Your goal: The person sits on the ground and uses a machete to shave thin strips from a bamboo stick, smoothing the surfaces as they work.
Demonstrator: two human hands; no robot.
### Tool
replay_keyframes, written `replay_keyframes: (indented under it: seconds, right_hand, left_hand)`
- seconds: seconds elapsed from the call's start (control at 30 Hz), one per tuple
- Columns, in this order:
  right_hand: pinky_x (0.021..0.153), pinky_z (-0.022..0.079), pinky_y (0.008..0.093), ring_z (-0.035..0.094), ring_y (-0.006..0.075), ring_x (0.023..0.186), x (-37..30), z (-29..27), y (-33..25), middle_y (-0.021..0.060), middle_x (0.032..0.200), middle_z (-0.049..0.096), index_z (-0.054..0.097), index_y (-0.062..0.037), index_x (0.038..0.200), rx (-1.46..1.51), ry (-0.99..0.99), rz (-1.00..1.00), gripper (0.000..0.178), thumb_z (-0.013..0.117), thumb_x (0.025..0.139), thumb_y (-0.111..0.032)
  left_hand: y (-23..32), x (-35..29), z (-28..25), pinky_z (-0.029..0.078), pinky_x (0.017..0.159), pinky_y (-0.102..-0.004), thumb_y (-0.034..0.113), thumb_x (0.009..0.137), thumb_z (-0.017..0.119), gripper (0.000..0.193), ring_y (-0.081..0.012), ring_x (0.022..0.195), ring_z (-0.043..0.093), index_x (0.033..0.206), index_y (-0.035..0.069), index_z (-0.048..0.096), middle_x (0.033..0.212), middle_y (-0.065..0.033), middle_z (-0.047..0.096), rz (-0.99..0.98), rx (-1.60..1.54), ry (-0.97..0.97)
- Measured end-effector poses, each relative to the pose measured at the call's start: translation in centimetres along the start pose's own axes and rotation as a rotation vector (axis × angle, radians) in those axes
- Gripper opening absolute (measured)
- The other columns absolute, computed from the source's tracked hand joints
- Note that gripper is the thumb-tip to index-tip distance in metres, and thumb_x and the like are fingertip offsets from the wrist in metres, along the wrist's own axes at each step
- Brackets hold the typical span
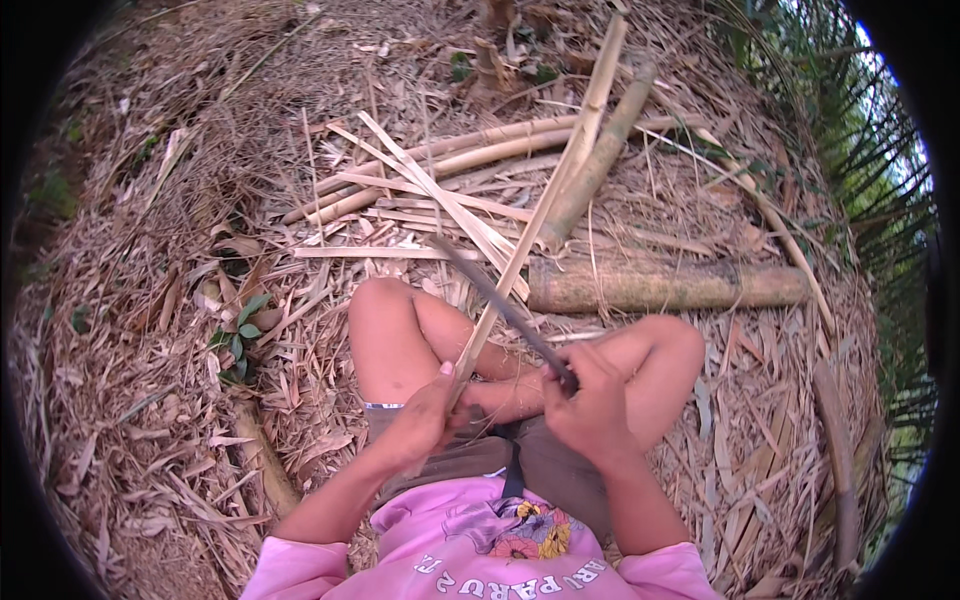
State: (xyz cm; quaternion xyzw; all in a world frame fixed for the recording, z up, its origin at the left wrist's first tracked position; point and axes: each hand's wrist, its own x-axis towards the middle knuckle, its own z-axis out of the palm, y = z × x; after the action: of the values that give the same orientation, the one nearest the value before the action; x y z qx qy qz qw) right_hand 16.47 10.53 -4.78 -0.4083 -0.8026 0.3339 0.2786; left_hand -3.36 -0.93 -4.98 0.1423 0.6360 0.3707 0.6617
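Note:
My left hand [424,422] is closed around the near end of a long, pale split bamboo strip [545,205]. The strip slants up and away to the right, its far part lying over a bamboo pole. In my right hand [588,408] is the handle end of a knife with a long dark blade [506,308]. The blade points away to the left and crosses the strip a little beyond my left hand; whether it touches the strip I cannot tell. Both hands are above my crossed legs, and my right fingers hide most of the handle.
Past my knees lie a thick bamboo pole [665,286], a second slanting pole [607,155] and several split strips [428,190]. Dry leaves and shavings [150,420] cover the ground. A small green plant [240,335] grows at the left; a branch [838,460] lies at the right.

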Motion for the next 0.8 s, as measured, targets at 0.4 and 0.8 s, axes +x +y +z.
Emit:
replay_keyframes:
  seconds: [0.4, 0.8]
  right_hand:
    - [0.056, 0.049, 0.0469, 0.063, 0.0383, 0.063, -1.9, 1.6, 1.4, 0.0164, 0.071, 0.06, 0.056, -0.0024, 0.08, -0.048, -0.069, -0.013, 0.058, 0.058, 0.091, -0.059]
    - [0.047, 0.046, 0.0394, 0.062, 0.0273, 0.053, -1.0, 1.5, 0.5, 0.0072, 0.065, 0.056, 0.06, -0.0082, 0.078, -0.115, 0.02, -0.274, 0.062, 0.052, 0.088, -0.069]
  left_hand:
    - [-0.6, 0.3, 4.0, 0.034, 0.045, -0.0209, 0.022, 0.102, 0.056, 0.021, -0.0048, 0.055, 0.041, 0.109, 0.003, 0.05, 0.069, 0.0017, 0.048, 0.211, -0.087, -0.11]
    - [-0.9, -0.5, 4.0, 0.039, 0.044, -0.0235, 0.024, 0.107, 0.042, 0.028, -0.0087, 0.056, 0.049, 0.128, 0.005, 0.043, 0.083, -0.0047, 0.054, 0.27, -0.157, -0.243]
